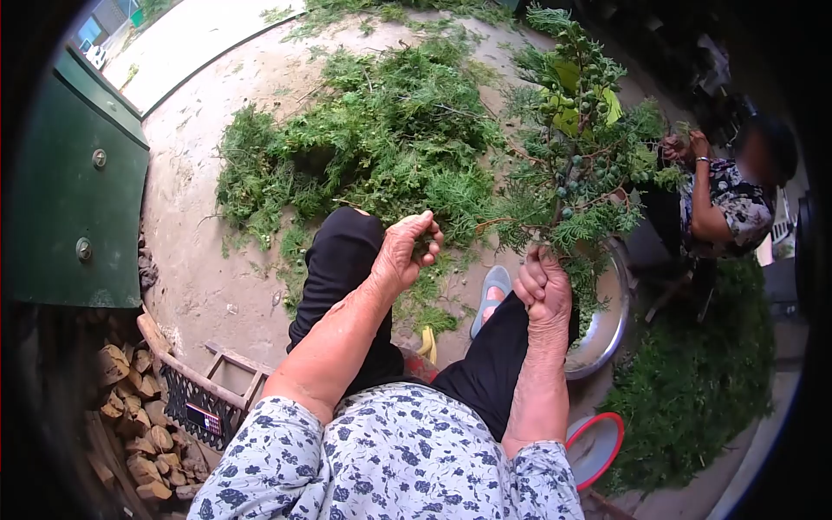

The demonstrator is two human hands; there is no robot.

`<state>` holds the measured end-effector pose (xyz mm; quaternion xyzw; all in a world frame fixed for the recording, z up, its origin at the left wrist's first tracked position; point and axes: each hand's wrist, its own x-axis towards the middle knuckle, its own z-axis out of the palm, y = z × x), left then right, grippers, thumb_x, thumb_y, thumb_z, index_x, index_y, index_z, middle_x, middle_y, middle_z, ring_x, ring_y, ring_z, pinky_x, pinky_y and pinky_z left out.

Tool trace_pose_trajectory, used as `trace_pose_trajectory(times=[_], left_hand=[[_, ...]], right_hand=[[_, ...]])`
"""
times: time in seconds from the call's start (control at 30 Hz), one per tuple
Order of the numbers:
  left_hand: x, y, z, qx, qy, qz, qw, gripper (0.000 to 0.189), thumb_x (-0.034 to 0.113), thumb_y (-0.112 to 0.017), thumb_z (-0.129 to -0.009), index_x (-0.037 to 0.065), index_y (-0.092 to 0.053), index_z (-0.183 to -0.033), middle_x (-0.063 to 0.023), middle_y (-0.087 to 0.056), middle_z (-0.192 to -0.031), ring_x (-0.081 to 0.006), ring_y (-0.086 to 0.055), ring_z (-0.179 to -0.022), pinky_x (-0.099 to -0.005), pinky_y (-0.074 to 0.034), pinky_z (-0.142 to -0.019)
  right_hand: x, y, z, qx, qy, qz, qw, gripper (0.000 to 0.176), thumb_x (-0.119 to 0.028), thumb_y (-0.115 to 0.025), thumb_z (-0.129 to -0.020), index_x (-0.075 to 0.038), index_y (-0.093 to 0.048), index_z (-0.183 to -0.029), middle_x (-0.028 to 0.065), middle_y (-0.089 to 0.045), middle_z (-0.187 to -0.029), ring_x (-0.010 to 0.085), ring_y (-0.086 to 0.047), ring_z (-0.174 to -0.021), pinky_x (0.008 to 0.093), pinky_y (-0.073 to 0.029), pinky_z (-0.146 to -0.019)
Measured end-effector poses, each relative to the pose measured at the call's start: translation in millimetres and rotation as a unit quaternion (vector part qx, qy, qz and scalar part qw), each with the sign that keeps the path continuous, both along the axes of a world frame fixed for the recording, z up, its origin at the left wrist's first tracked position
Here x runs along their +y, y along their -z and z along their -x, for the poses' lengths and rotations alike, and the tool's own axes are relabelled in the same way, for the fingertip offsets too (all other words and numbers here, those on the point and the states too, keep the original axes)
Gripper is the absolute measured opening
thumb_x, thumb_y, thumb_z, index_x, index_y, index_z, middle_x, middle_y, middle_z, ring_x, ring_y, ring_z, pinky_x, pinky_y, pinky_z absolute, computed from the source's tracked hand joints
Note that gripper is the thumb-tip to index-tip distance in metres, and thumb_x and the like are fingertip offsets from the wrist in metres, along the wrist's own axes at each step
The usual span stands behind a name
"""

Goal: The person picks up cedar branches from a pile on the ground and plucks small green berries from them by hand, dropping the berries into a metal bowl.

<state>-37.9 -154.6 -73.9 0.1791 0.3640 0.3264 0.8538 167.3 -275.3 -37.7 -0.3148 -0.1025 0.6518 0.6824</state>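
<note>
My right hand (544,284) is closed around the lower stem of a leafy evergreen branch (568,165), which stands upright above it. Round blue-green cones sit among the branch's flat sprays, and a few broad yellow-green leaves show near its top. To the left, above my knee, my left hand (412,247) is closed with its fingers curled in, apart from the branch. Something small and dark green may be inside those fingers, but I cannot make it out. A metal basin (621,334) with small green bits in it stands beside my right wrist, partly hidden.
Cut evergreen cuttings (373,130) are heaped on the ground ahead. Another person (724,204) sits at the right, hands raised, near a second green pile (693,381). A red-rimmed container (598,451), firewood (147,442), a wooden chair (230,373) and a green metal panel (78,182) surround me.
</note>
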Motion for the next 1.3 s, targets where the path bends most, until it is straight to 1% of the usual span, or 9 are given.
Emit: trace_pose_trajectory(times=[0.13,0.2,0.5,0.93,1.07,1.13,1.17,1.2,1.3], left_hand=[[-11,1,-12,0.025,0.08,-0.01,0.996,0.016,0.015,-0.057,-0.084,0.005,-0.055,-0.097,-0.0038,-0.056,-0.07,-0.0098,-0.05,-0.051,-0.0191,-0.037,-0.04],[-12,6,-17,-0.074,0.112,-0.015,0.991,0.016,0.016,-0.056,-0.085,0.006,-0.053,-0.097,-0.0068,-0.058,-0.074,-0.0103,-0.051,-0.054,-0.0189,-0.037,-0.04],[-7,-10,-22,-0.177,0.056,0.051,0.981,0.016,0.022,-0.052,-0.088,0.007,-0.049,-0.094,-0.015,-0.061,-0.082,-0.0132,-0.053,-0.053,-0.0204,-0.039,-0.04],[-8,-14,-18,-0.031,0.07,-0.086,0.993,0.011,0.014,-0.059,-0.083,0.004,-0.055,-0.083,-0.007,-0.06,-0.073,-0.0091,-0.054,-0.049,-0.0202,-0.041,-0.038],[-10,-15,-27,0.254,0.069,-0.357,0.896,0.01,0.007,-0.052,-0.082,0.0,-0.058,-0.078,-0.0023,-0.055,-0.062,-0.0068,-0.053,-0.051,-0.0221,-0.04,-0.041],[-2,13,-33,0.399,-0.084,-0.619,0.671,0.009,0.007,-0.053,-0.08,0.0,-0.06,-0.081,-0.0025,-0.055,-0.063,-0.0071,-0.052,-0.049,-0.0247,-0.041,-0.042],[0,15,-35,0.404,-0.129,-0.627,0.653,0.012,0.006,-0.053,-0.079,-0.001,-0.06,-0.085,-0.0022,-0.055,-0.063,-0.0085,-0.051,-0.047,-0.0263,-0.04,-0.042],[0,17,-34,0.404,-0.13,-0.627,0.654,0.012,0.006,-0.053,-0.079,-0.001,-0.06,-0.085,-0.0022,-0.055,-0.063,-0.0085,-0.051,-0.047,-0.0263,-0.04,-0.042],[-2,15,-26,0.259,-0.076,-0.216,0.938,0.009,0.009,-0.055,-0.081,0.001,-0.057,-0.08,-0.0046,-0.056,-0.067,-0.012,-0.054,-0.048,-0.0271,-0.042,-0.04]], right_hand=[[3,-2,1,0.031,0.0,-0.013,0.999,0.023,-0.022,-0.058,-0.085,0.0,-0.059,-0.088,-0.0051,-0.032,-0.048,0.0049,-0.029,-0.035,0.0213,-0.023,-0.032],[2,-1,2,0.034,0.0,-0.016,0.999,0.022,-0.022,-0.058,-0.085,0.0,-0.059,-0.088,-0.005,-0.033,-0.048,0.005,-0.029,-0.035,0.0213,-0.023,-0.032],[5,1,3,0.026,-0.012,0.003,1.0,0.02,-0.021,-0.058,-0.085,-0.001,-0.059,-0.087,-0.0046,-0.034,-0.049,0.0055,-0.029,-0.034,0.0218,-0.024,-0.031],[5,-4,9,-0.039,0.016,0.025,0.999,0.019,-0.021,-0.056,-0.087,-0.002,-0.059,-0.087,-0.005,-0.031,-0.049,0.005,-0.028,-0.037,0.0214,-0.023,-0.033],[5,-4,15,-0.043,-0.003,0.041,0.998,0.022,-0.024,-0.06,-0.084,-0.002,-0.057,-0.084,-0.0049,-0.034,-0.05,0.0045,-0.03,-0.035,0.0205,-0.024,-0.033],[4,-6,20,-0.086,-0.006,0.077,0.993,0.025,-0.026,-0.062,-0.082,-0.002,-0.056,-0.084,-0.0051,-0.034,-0.05,0.0045,-0.03,-0.035,0.0202,-0.024,-0.034],[5,-4,23,-0.096,-0.002,0.091,0.991,0.027,-0.028,-0.064,-0.082,-0.002,-0.056,-0.084,-0.0052,-0.034,-0.05,0.0046,-0.029,-0.035,0.0202,-0.023,-0.033],[4,-5,23,-0.096,-0.003,0.091,0.991,0.027,-0.028,-0.064,-0.082,-0.002,-0.056,-0.084,-0.0052,-0.034,-0.05,0.0046,-0.029,-0.035,0.0202,-0.023,-0.033],[5,-7,26,-0.115,-0.009,0.09,0.989,0.029,-0.028,-0.064,-0.081,-0.001,-0.055,-0.085,-0.0049,-0.034,-0.05,0.0046,-0.029,-0.034,0.0203,-0.023,-0.033]])
